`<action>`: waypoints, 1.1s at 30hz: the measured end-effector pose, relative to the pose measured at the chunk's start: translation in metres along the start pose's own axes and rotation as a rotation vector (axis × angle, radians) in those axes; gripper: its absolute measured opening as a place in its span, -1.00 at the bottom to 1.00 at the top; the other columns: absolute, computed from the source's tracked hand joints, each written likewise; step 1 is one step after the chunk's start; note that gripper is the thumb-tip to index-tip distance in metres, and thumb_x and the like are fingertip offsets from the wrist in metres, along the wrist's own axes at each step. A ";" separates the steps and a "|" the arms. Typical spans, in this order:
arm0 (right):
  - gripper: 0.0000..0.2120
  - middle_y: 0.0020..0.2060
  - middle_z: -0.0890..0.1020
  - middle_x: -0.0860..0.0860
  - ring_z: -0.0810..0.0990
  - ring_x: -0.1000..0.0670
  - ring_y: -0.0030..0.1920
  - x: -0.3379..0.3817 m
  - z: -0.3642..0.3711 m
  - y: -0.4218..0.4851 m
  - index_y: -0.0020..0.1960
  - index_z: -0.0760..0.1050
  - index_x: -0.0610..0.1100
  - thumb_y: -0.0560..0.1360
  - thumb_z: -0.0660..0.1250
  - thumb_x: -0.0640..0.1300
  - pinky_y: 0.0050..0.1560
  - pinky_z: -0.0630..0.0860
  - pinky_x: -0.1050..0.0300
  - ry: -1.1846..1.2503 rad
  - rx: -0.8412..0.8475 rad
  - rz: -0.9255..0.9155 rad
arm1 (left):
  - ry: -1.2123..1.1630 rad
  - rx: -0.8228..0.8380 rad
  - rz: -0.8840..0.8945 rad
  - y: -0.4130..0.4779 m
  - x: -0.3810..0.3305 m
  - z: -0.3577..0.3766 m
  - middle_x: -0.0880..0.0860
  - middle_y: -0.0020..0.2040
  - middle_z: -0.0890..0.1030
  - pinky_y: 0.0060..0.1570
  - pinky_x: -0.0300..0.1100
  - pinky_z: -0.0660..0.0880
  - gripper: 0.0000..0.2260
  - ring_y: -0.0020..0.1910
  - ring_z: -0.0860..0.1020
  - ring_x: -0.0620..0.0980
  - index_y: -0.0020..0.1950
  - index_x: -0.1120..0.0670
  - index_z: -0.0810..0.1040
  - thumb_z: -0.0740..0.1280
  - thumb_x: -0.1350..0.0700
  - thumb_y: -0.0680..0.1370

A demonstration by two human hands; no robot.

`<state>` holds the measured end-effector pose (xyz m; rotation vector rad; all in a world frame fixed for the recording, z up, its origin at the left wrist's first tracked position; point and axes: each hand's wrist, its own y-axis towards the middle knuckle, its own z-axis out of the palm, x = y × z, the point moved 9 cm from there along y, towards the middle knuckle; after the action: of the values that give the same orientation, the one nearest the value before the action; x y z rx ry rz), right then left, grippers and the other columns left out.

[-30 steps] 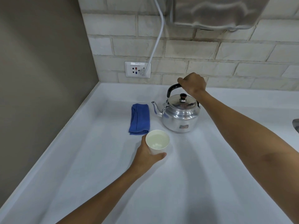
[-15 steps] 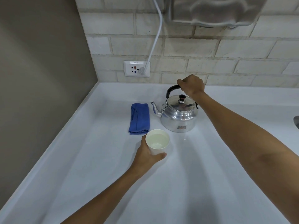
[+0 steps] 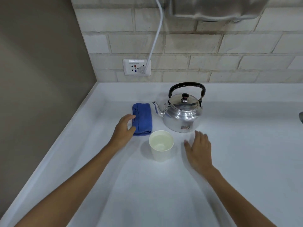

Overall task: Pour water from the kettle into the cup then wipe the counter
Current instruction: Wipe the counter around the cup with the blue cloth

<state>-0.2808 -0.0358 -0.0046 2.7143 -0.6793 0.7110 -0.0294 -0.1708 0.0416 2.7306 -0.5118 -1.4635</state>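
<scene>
Pour looks done: paper cup [image 3: 161, 145] holds water mid-frame, kettle [image 3: 182, 112] upright just behind it, so I'm onto wiping w/ left hand [image 3: 124, 126] loose, touching the blue cloth [image 3: 142, 119], right hand [image 3: 199, 149] empty over counter [image 3: 164, 194]; next, grip cloth.

Right hand [image 3: 199, 149] motion-blurred; top appliance [image 3: 218, 7] cropped.

Left hand [image 3: 125, 126] touches the blue cloth [image 3: 142, 120]; cup [image 3: 161, 145] and kettle [image 3: 182, 112] stand free.
</scene>
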 end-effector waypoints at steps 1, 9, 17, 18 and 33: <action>-0.44 0.46 0.17 -0.20 0.04 -0.19 0.47 -0.003 0.012 -0.006 0.44 0.04 -0.26 0.57 0.09 0.02 0.47 0.02 -0.10 -0.107 0.043 -0.030 | 0.042 0.009 0.023 0.014 -0.004 0.008 0.13 0.40 0.34 0.33 -0.21 0.20 -0.61 0.38 0.31 0.07 0.33 0.18 0.36 0.21 0.34 0.50; -0.44 0.51 0.06 -0.15 -0.04 -0.12 0.50 -0.002 0.026 -0.009 0.47 -0.05 -0.19 0.58 -0.13 0.10 0.50 -0.04 -0.10 -0.341 0.053 -0.100 | 0.603 0.207 -0.005 0.083 0.017 0.082 0.20 0.53 0.02 0.47 0.01 0.02 -0.53 0.50 0.01 0.17 0.47 0.24 0.02 -0.02 0.06 0.63; -0.45 0.48 0.14 -0.18 0.03 -0.14 0.49 0.002 0.023 -0.008 0.45 0.03 -0.22 0.57 -0.10 0.08 0.48 0.02 -0.14 -0.345 0.025 -0.095 | 0.762 0.263 0.189 0.049 0.015 0.100 0.24 0.52 -0.03 0.48 0.05 0.00 -0.54 0.50 -0.06 0.23 0.47 0.27 -0.03 -0.06 0.09 0.63; -0.45 0.48 0.14 -0.18 0.03 -0.14 0.49 0.001 0.023 -0.008 0.45 0.03 -0.22 0.57 -0.09 0.08 0.48 0.02 -0.14 -0.346 0.026 -0.095 | 0.762 0.310 0.252 0.033 0.013 0.101 0.21 0.53 -0.04 0.48 0.02 -0.03 -0.54 0.50 -0.08 0.19 0.48 0.24 -0.03 -0.04 0.09 0.63; -0.45 0.47 0.15 -0.20 0.04 -0.16 0.48 0.002 0.024 -0.008 0.44 0.04 -0.22 0.57 -0.04 0.07 0.47 0.03 -0.16 -0.351 0.044 -0.101 | 0.796 0.158 0.143 -0.050 0.032 0.066 0.16 0.54 -0.04 0.48 -0.06 -0.08 -0.53 0.51 -0.08 0.14 0.49 0.18 -0.05 -0.08 0.05 0.62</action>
<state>-0.2658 -0.0378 -0.0246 2.9197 -0.5974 0.2284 -0.0525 -0.1222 -0.0297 2.9785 -0.7571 -0.2414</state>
